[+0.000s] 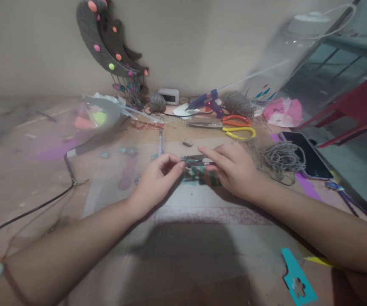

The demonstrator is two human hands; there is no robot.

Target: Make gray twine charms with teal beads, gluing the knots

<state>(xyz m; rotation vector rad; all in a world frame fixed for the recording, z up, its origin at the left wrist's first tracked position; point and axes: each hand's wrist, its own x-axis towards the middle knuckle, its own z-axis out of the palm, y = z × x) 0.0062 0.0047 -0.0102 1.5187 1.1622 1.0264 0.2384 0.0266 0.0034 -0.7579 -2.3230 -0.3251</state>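
My left hand (159,180) is closed, thumb and index finger pinched at the end of a small dark teal piece (189,161). My right hand (234,170) curls around a small pointed metal tool (206,161), its index finger stretched along the top. The tool's dark tip points left toward the pinched fingers; its exact kind is blurred. Just beyond the hands lies a small grey lump (187,143). A slim pen-like stick (160,142) rests behind my left hand. Loose grey yarn (282,159) is heaped right of my right hand.
Scissors (237,127) with orange and yellow handles lie behind my hands. Farther back are a blue glue gun (205,102), yarn balls (157,102) and a tall bottle (282,55). A phone (307,155) lies right; a black cable (39,202) runs left. A teal cutout (298,278) is near front.
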